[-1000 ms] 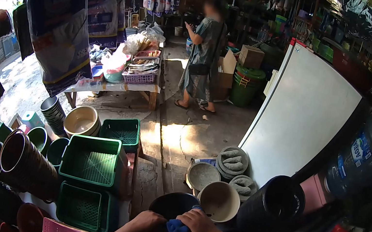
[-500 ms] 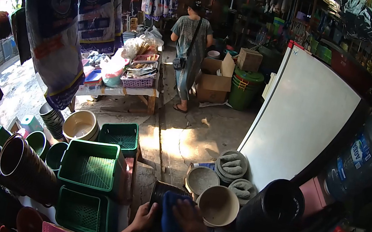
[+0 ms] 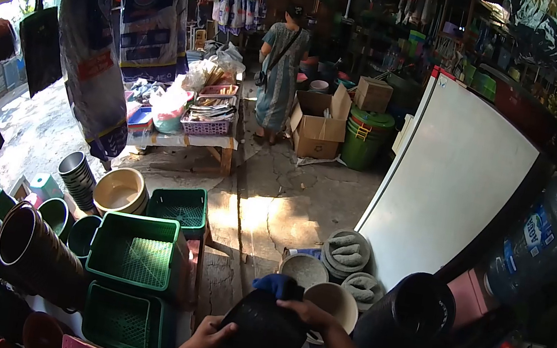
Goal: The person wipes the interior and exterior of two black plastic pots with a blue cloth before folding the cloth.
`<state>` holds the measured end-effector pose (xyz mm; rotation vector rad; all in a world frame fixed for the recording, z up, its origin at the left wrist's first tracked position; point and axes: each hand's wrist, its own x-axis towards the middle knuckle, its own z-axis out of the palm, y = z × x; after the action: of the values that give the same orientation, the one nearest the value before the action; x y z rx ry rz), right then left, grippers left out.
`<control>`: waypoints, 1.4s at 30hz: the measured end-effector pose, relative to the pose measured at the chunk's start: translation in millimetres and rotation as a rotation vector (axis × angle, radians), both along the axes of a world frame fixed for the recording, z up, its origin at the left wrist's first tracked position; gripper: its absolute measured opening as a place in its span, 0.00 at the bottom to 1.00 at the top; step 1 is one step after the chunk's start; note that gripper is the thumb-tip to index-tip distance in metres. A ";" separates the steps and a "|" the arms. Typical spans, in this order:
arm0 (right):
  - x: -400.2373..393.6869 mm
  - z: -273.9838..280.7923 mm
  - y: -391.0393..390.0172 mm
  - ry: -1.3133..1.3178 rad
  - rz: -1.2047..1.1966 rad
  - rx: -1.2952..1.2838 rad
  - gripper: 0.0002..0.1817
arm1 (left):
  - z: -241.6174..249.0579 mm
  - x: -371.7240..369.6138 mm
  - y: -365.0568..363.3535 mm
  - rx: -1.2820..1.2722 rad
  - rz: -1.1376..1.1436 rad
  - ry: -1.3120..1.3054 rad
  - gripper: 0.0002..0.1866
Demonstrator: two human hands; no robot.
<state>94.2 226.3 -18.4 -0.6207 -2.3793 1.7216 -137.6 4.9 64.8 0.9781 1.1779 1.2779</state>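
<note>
A black pot-like container (image 3: pixel 264 334) is tilted between my hands at the bottom centre. My left hand (image 3: pixel 210 339) grips its left side, thumb on the surface. At its upper right edge is my right hand (image 3: pixel 307 313), fingers closed around a blue cloth (image 3: pixel 279 285) that bunches over the rim. Part of the right fingers is hidden by the cloth and container. Just beyond sit a beige pot (image 3: pixel 331 307) and a grey stone mortar (image 3: pixel 305 271).
Green baskets (image 3: pixel 133 249) and stacked pots (image 3: pixel 31 243) stand left. A tall black bin (image 3: pixel 418 308) and a white panel (image 3: pixel 450 181) are at right. Another person (image 3: pixel 280 75) stands farther back near a cardboard box (image 3: pixel 320 126).
The black container has been raised and turned, its broad surface now showing. The blue cloth and my right hand moved up to its rim. The other person has stepped farther away.
</note>
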 end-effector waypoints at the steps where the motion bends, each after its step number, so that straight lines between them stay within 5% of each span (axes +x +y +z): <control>1: 0.5 -5.3 -9.2 0.001 -0.004 -0.003 0.29 | -22.9 -11.3 1.1 0.019 0.040 -0.057 0.23; 4: -16.9 3.0 -48.4 0.316 -0.396 0.270 0.20 | -29.2 -10.7 18.4 0.104 0.348 -0.432 0.25; 6: -30.7 10.7 -79.9 0.517 -0.653 0.441 0.18 | -27.2 -11.2 30.5 0.081 0.354 -0.399 0.30; 7: -37.3 13.1 -91.1 0.591 -0.708 -0.319 0.24 | -10.1 -1.1 39.7 0.094 0.386 -0.611 0.34; 8: -44.8 21.1 -100.0 0.590 -0.709 -0.322 0.24 | 2.0 4.4 47.2 0.106 0.416 -0.823 0.37; 10: -60.8 44.0 -113.3 0.548 -0.773 0.141 0.28 | 4.6 3.8 57.7 0.105 0.350 -0.786 0.43; 13: -74.5 72.8 -125.8 0.432 -0.825 0.825 0.36 | 4.0 -1.4 71.0 0.137 0.149 -1.070 0.46; 17: -64.8 84.6 -124.3 0.238 -0.547 1.043 0.40 | 2.4 -3.2 68.7 0.129 0.152 -0.942 0.48; 20: -71.1 99.9 -121.1 0.108 -0.325 1.167 0.44 | 2.6 -0.7 64.4 -0.261 0.518 -0.330 0.54; 22: -69.9 119.0 -109.1 0.053 -0.058 1.040 0.44 | -15.5 -5.4 55.1 -0.246 0.495 -0.410 0.51; 24: -71.4 125.7 -93.7 0.012 -0.055 1.029 0.41 | -31.3 -2.9 41.8 0.020 0.188 0.268 0.42; 25: -72.2 126.8 -84.8 -0.027 -0.050 1.015 0.39 | -61.8 1.7 41.9 0.147 0.222 -0.009 0.31; 26: -70.5 125.1 -71.8 -0.027 -0.053 1.014 0.39 | -57.1 0.8 40.8 0.146 0.219 -0.008 0.31; 28: -60.6 123.8 -43.0 -0.147 -0.035 0.198 0.34 | -40.3 -3.5 36.5 -0.122 -0.068 -0.089 0.23; 30: -47.1 137.9 -26.9 -0.318 -0.106 -0.270 0.28 | -26.3 -2.9 31.7 -0.117 -0.057 -0.152 0.20; 31: -32.5 114.5 -17.4 -0.315 -0.109 -0.270 0.28 | -30.9 -8.0 29.6 -0.121 -0.025 -0.215 0.21; 33: -10.5 41.6 -3.4 0.139 -0.203 -0.135 0.25 | -37.9 -13.6 29.6 -0.122 0.009 -0.274 0.21; 34: -11.7 29.9 -15.0 0.144 -0.200 -0.135 0.25 | -40.4 -15.3 30.3 -0.100 0.085 -0.364 0.21; 37: -11.4 6.1 -51.8 0.787 -0.389 -1.299 0.25 | -34.2 -4.0 37.0 -0.074 0.247 -0.550 0.22; 38: -17.4 10.5 -69.1 0.779 -0.390 -1.310 0.25 | -30.1 5.3 41.0 -0.073 0.324 -0.649 0.24; 40: -40.1 21.9 -106.7 0.891 -0.955 -0.711 0.26 | -27.3 21.3 49.9 -0.116 0.381 -0.710 0.26; 41: -46.2 27.6 -114.4 0.888 -0.959 -0.710 0.26 | -29.5 28.2 54.7 -0.100 0.378 -0.727 0.26; 42: -51.9 32.6 -120.5 0.771 -1.044 -0.215 0.29 | -29.7 35.6 59.6 -0.084 0.372 -0.743 0.26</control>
<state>42.4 105.7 14.3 -0.8103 -1.0299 1.3273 -102.0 64.5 35.0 0.1638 0.8231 1.6690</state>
